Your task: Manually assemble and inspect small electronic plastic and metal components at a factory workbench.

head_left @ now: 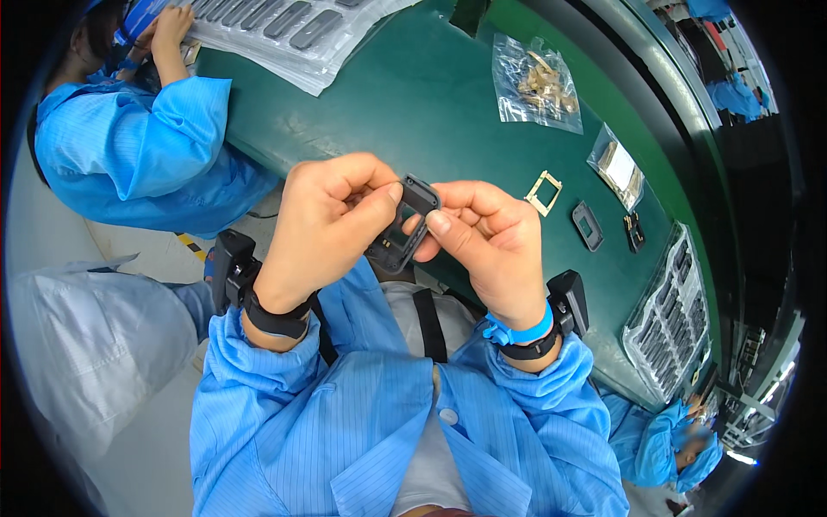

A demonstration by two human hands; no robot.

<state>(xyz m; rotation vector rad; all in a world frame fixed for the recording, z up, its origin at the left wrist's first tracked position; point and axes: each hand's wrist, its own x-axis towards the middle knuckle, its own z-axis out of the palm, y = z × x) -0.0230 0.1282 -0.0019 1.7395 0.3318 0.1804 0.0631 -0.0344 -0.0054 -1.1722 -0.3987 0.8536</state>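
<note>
A small dark grey plastic frame [419, 196] with a rectangular window is held up above the near table edge, tilted. My left hand [332, 224] pinches its upper left side between thumb and forefinger. On the other side, my right hand [487, 237] grips the frame's right edge with thumb and fingers. Parts of the frame are covered by my fingers. To the right on the table lie a pale gold metal frame [544, 192], another dark grey plastic frame [587, 226] and a small black part [635, 232].
The green table [431, 103] bears a clear bag of brassy parts [538, 82], a second bag [617, 166] and a tray of dark parts [668, 319]. Far left, a co-worker in blue [138, 146] sits by a tray of grey covers [293, 34]. Another person [672, 444] is at lower right.
</note>
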